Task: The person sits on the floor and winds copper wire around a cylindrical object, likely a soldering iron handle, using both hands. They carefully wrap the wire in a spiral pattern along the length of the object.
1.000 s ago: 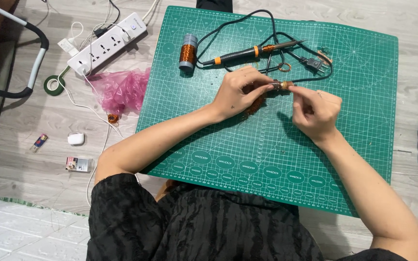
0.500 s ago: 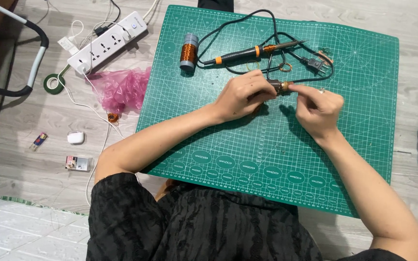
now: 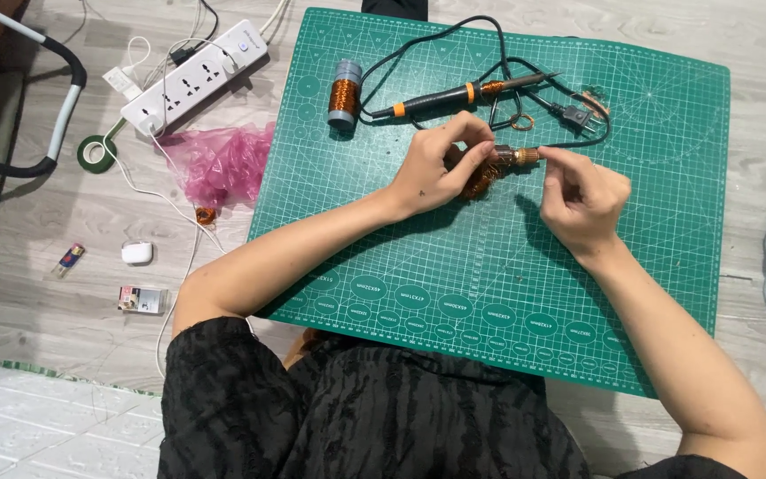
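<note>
Small copper-wound part (image 3: 500, 160), long axis left–right, held over the green cutting mat (image 3: 667, 266) between both hands: left hand (image 3: 436, 167) pinches its wire end, right hand (image 3: 582, 197) its cap end.

A small flat box (image 3: 143, 300) with a pale face and red edge is lying on the wooden floor, well left of both hands. A pink plastic bag (image 3: 221, 163) is sitting crumpled nearer, just off the green mat's edge.
</note>
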